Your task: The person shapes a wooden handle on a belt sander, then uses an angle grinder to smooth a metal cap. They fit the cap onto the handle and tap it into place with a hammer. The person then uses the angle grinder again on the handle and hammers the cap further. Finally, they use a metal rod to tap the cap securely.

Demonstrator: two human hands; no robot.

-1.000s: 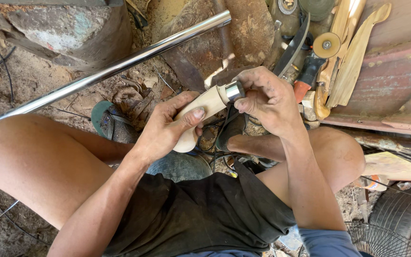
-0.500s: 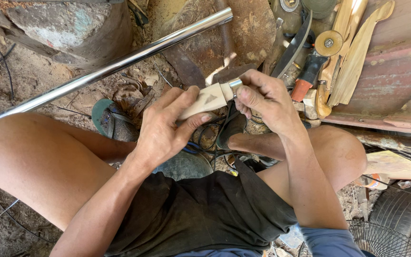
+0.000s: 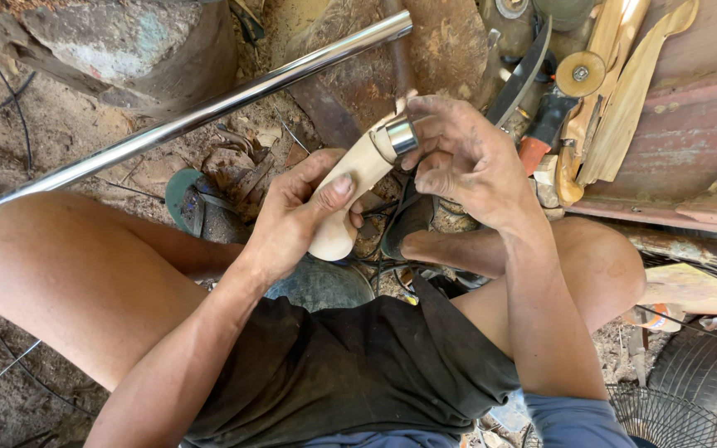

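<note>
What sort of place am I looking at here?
Likely a rough outdoor woodworking spot: carved wooden blanks lean on rusty metal, a grinder disc lies nearby, and the ground is bare dirt.

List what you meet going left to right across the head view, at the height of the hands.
Shiny metal pipe → left hand → pale wooden handle → metal ring on its end → right hand → orange-handled tool → wooden blanks.
</note>
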